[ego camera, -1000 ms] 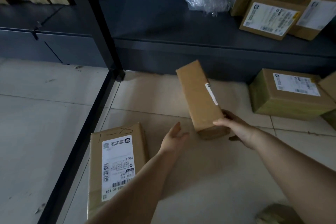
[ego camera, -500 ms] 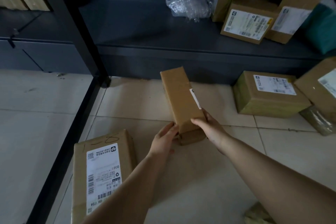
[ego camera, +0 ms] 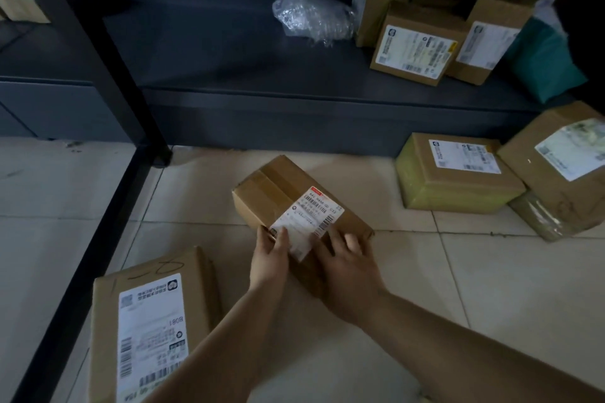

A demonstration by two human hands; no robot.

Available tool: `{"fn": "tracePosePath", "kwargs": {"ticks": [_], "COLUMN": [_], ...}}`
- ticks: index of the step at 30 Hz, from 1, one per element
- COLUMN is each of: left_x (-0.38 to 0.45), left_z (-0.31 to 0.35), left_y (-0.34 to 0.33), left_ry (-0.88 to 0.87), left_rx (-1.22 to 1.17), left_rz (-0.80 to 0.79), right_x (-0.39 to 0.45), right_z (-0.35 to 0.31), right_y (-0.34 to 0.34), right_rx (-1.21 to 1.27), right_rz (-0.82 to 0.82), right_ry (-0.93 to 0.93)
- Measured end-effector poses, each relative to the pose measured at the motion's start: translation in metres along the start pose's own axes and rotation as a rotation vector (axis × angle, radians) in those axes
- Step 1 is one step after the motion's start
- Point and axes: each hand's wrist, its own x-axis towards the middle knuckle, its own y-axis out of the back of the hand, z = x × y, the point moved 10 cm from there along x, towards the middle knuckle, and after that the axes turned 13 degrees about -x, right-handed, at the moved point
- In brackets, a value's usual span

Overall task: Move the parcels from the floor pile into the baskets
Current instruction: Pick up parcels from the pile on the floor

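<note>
A long brown cardboard parcel (ego camera: 281, 196) with a white shipping label facing up is held over the tiled floor at the middle of the view. My left hand (ego camera: 270, 258) grips its near left edge, thumb on the label. My right hand (ego camera: 347, 263) holds the near right end, fingers spread over the top. A flat labelled parcel (ego camera: 150, 324) lies on the floor at the lower left. Two more boxes, a yellow-taped one (ego camera: 455, 173) and a larger one (ego camera: 563, 167), sit on the floor at the right. No basket is in view.
A dark low shelf (ego camera: 262, 75) runs across the back, carrying a bubble-wrap bundle (ego camera: 311, 18), several labelled boxes (ego camera: 415, 46) and a teal bag (ego camera: 543, 59). A black shelf post (ego camera: 108, 62) and its floor rail stand at the left.
The parcel has been turned so its label faces up instead of to the side. My left hand came in and took hold; both hands now hold its near end.
</note>
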Motion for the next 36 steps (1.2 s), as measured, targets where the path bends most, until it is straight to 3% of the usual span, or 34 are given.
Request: {"fn": "tracePosePath", "kwargs": {"ticks": [5, 13, 18, 29, 36], "left_x": [0.008, 0.023, 0.026, 0.030, 0.021], "left_z": [0.010, 0.000, -0.003, 0.023, 0.054], "left_y": [-0.011, -0.041, -0.054, -0.061, -0.054], "left_ry": [-0.107, -0.125, -0.185, -0.293, -0.402], "left_rx": [0.190, 0.371, 0.369, 0.780, 0.990], "left_rz": [0.011, -0.088, -0.099, -0.076, 0.010], "right_x": [0.032, 0.061, 0.051, 0.032, 0.023], "right_z": [0.058, 0.177, 0.230, 0.232, 0.213], "right_y": [0.013, -0.015, -0.040, -0.028, -0.026], "right_rx": [0.174, 0.016, 0.113, -0.004, 0.007], "right_rz": [0.113, -0.061, -0.146, 0.061, 0.003], "right_ry": [-0.207, -0.509, -0.681, -0.560, -0.395]}}
